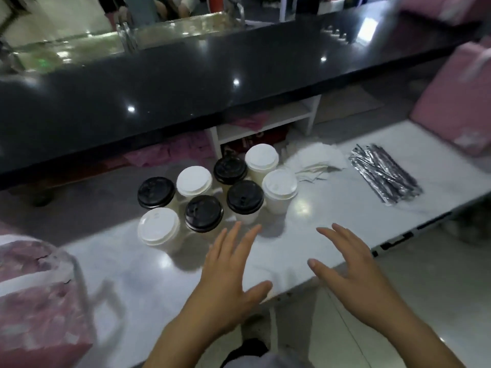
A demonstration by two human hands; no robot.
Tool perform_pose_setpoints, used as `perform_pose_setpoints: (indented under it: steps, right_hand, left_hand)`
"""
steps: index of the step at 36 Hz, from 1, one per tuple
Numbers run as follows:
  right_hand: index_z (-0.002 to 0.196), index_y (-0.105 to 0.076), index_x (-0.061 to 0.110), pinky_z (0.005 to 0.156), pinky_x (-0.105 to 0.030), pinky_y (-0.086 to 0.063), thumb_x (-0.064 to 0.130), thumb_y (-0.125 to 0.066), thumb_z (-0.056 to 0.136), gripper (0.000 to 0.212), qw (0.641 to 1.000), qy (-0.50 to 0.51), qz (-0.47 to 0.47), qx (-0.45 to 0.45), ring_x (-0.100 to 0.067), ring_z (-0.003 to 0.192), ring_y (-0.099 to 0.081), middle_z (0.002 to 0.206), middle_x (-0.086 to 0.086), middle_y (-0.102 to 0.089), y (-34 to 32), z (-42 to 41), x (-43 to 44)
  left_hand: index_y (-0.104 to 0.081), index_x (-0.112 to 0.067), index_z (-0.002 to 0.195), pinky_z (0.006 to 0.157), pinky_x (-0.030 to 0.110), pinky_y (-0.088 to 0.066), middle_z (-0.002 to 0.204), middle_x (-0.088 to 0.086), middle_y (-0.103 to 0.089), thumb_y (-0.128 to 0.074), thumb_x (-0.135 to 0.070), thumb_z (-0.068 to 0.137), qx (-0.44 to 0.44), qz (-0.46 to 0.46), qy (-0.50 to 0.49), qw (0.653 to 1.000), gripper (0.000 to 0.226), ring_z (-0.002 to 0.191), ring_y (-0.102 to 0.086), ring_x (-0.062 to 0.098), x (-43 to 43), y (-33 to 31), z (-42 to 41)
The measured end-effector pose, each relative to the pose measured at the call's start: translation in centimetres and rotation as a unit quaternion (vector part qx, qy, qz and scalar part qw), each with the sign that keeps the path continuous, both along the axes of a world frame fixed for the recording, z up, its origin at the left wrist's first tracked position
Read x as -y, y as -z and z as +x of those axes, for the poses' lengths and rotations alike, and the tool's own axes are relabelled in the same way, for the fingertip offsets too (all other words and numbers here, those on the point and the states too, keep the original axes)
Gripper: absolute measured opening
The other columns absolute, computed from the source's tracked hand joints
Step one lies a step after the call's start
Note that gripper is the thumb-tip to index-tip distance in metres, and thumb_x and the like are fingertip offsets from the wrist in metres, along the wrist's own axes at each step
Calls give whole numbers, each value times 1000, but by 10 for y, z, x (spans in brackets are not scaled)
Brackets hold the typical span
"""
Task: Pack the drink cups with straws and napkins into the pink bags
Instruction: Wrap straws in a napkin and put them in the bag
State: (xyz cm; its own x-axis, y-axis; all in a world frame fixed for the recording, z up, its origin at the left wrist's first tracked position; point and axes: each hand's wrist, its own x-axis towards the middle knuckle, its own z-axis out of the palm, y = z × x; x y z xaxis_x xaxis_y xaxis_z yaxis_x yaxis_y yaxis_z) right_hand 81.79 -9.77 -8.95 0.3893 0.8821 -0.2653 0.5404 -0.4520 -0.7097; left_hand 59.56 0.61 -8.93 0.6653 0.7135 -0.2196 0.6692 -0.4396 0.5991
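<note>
Left hand (228,282) and right hand (353,277) hover over the table's (305,251) near edge, each grip wide and holding nothing. Eight lidded cups (204,212) cluster mid-table, and a pink bag (39,309) stands at the near left corner. Best to grasp the nearest cup by its wall, keeping it upright

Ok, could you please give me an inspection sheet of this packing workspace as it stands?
Surface: white table, glossy, reflecting lights.
Job's things: eight lidded cups clustered, four black lids, four white; napkins and wrapped straws to their right; left pink bag at the near corner, right pink bag at the far end.
Clutter: pink sheets under the counter, blurred.
Hands: left hand and right hand open over the table, holding nothing.
Cables: nothing seen.
Surroundings: black counter; white shelf beneath it.
</note>
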Motion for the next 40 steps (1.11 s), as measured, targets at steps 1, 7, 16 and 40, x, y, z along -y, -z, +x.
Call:
perform_pose_setpoints:
  steps: [1,7,16,40]
  right_hand:
    - [143,-37,51,120,-31,-19,51,-62,90,59,1000,15,-7,8,4,148,-4,156,27,-18,-3,7,2]
    - [140,-48,42,117,-41,-32,41,-70,88,56,988,147,-7,46,-5,147,-21,157,17,-29,-6,43,19]
    - [119,-57,47,86,6,-29,25,-73,88,42,969,243,33,-42,27,111,-42,125,35,-46,7,90,46]
    - [111,-58,56,88,-4,-34,41,-71,85,32,986,-79,10,-146,24,115,-44,119,43,-55,63,383,-45]
  left_hand:
    - [14,-72,134,123,34,-2,161,-29,21,-62,-54,91,11,-4,19,1000,89,148,22,-1,-10,-1,14]
    - [6,-57,151,120,32,2,165,-20,15,-62,-53,92,29,21,144,989,90,152,17,6,-66,-9,100]
    - [-32,-23,156,114,31,-27,162,3,-31,-72,-30,91,13,-58,149,987,76,146,-31,22,-156,-19,245]
    - [-32,-11,151,86,34,-50,151,21,-29,-72,-4,81,-102,-56,-356,927,81,120,-53,41,-224,82,390]
